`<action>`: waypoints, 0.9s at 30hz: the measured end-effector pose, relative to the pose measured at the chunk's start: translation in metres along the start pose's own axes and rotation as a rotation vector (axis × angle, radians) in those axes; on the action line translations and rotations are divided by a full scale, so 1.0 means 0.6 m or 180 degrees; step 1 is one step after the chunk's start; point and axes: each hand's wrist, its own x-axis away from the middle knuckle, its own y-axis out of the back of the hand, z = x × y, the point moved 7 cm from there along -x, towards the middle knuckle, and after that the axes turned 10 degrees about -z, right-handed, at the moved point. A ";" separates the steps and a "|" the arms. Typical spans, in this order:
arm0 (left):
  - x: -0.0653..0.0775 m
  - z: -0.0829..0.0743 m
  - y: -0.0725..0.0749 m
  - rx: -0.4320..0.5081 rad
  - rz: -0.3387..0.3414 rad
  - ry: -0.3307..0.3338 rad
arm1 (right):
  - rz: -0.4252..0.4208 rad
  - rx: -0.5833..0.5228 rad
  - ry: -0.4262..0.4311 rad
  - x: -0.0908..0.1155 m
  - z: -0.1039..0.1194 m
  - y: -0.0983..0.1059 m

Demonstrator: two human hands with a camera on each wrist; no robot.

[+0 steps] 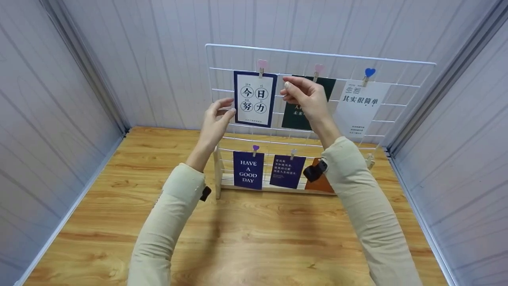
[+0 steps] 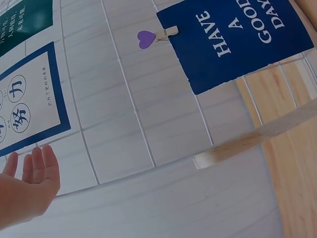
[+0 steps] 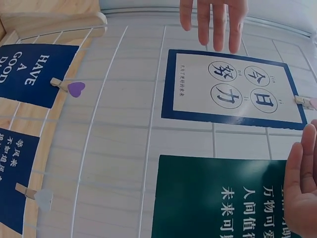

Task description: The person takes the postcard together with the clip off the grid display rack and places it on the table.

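A white card with a blue border [image 1: 255, 99] hangs from a pink heart clothespin [image 1: 262, 68] on a white wire grid [image 1: 317, 53]. My left hand [image 1: 214, 123] is at the card's left edge, fingers loosely bent with nothing between them; whether the fingertips touch it I cannot tell. In front of the dark green card [image 3: 198, 198] is my right hand [image 1: 311, 101], holding nothing. Its thumb and index finger come near each other in the head view; the right wrist view shows relaxed fingers. A second pink heart clothespin [image 1: 318, 70] sits atop the green card.
At the upper right a white card [image 1: 359, 113] hangs from a blue heart clothespin [image 1: 369, 75]. Below are a "HAVE A GOOD DAY" card [image 1: 249, 171], another dark blue card [image 1: 286, 172] and a partly hidden orange card [image 1: 319, 184]. The grid's wooden stand [image 1: 218, 174] rests on a wood-grain surface [image 1: 246, 238].
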 end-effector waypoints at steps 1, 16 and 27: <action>-0.004 0.007 -0.001 0.0013 -0.0003 0.0001 | -0.0001 -0.0010 0.0002 -0.009 -0.015 0.002; -0.014 0.030 -0.006 0.0092 -0.0167 0.0158 | -0.0040 0.0098 0.0133 -0.091 -0.107 -0.018; -0.013 0.034 -0.008 0.0250 -0.0306 0.0339 | 0.0022 0.0384 -0.0173 -0.074 -0.041 -0.065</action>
